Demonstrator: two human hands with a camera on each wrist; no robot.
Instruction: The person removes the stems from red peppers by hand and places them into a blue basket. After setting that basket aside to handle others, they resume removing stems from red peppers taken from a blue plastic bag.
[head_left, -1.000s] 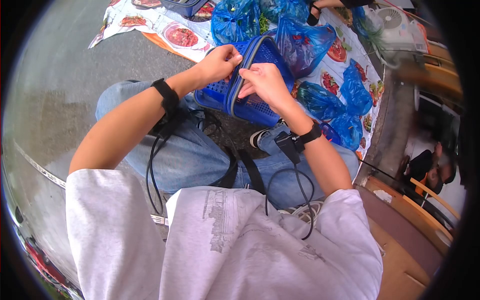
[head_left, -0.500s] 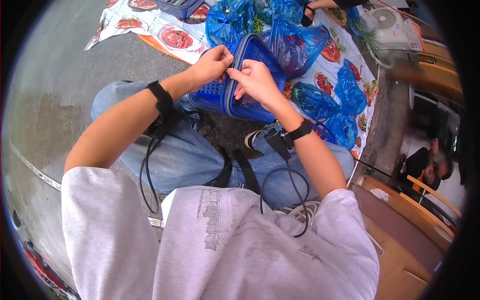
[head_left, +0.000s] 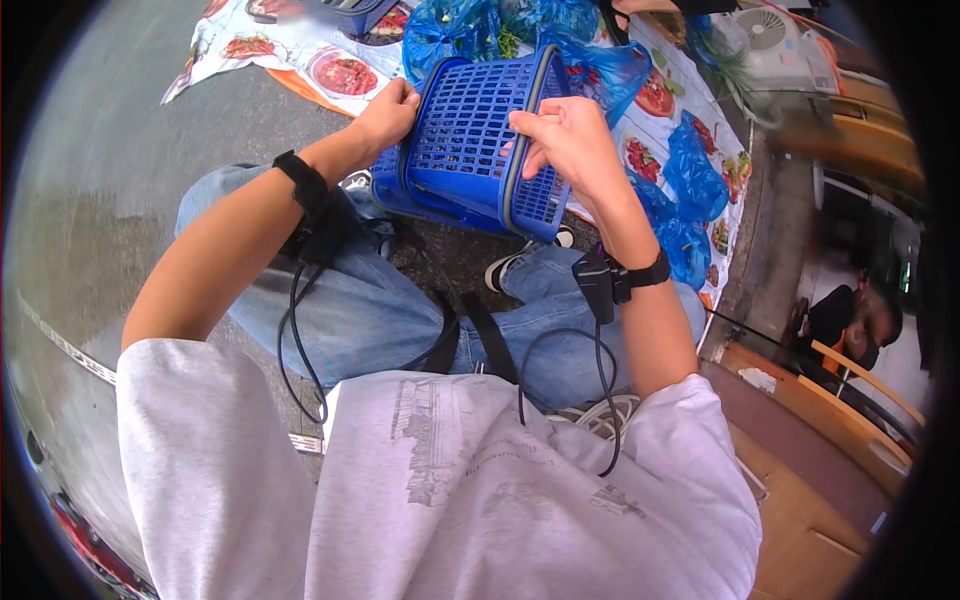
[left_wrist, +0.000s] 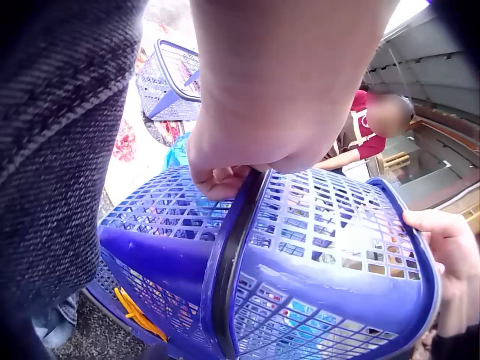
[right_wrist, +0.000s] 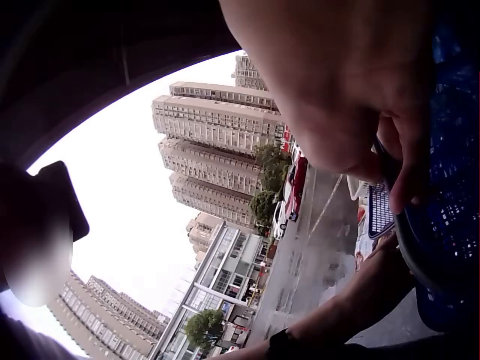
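The fingertips of the left hand [head_left: 388, 108] are hidden behind the blue basket [head_left: 470, 130]. In the right wrist view, the right hand [right_wrist: 352, 82] is blurred and the basket is cut off.

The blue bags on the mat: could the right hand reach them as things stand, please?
Probably not freely: the right hand grips the blue basket, though the blue bags lie just beyond it.

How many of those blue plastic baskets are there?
3. Two are partly nested together: the inner basket gripped by the right hand, the outer basket by the left hand. A third basket sits on the printed mat beyond. More may be hidden.
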